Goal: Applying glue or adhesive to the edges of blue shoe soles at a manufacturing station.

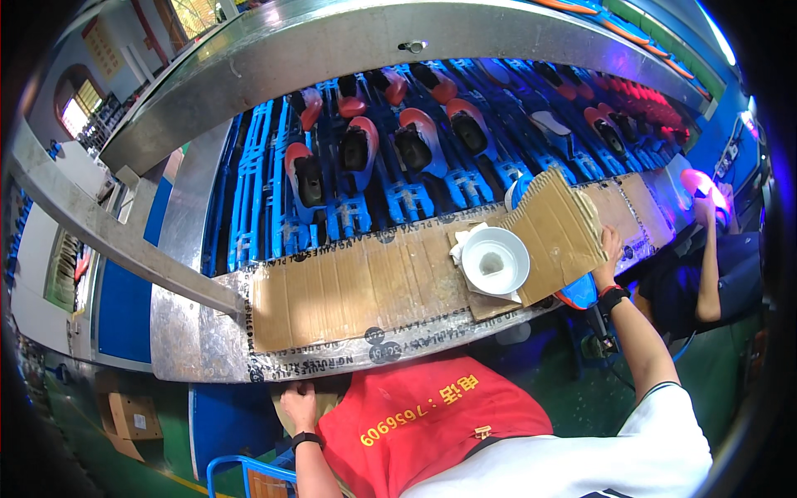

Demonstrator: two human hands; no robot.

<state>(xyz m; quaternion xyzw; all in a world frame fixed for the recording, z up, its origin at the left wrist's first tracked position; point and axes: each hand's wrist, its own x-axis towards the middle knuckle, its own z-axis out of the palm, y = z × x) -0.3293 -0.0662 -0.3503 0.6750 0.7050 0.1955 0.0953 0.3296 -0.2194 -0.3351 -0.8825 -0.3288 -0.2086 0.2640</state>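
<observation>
The right hand [610, 251] is at the right part of the desk [199, 332], close to its near edge, with its fingers against the right side of a bent piece of cardboard [554, 236]. Much of the hand is hidden there, so whether it grips the cardboard or merely touches it I cannot tell. Just below, a blue object [579, 292] sticks out past the near edge — its full shape is covered.

Left of the cardboard piece, a white cup [496, 261] stands upright on the desk, toward the near edge and right of the middle, with crumpled white paper [458, 249] beside it. Something pale lies in the bottom of the cup. A round blue-and-white tub [516, 192] shows partly behind the cardboard, at the far edge.

The left hand [299, 405] is below the near edge, beside the red apron [432, 415]. Its fingers are curled — whether they hold anything I cannot tell.

Beyond the far edge, shoe parts [415, 145] in red, blue and black sit on a blue rack [349, 216]. Past the right end, a co-worker [706, 274] holds up a pink-lit piece [701, 184].
</observation>
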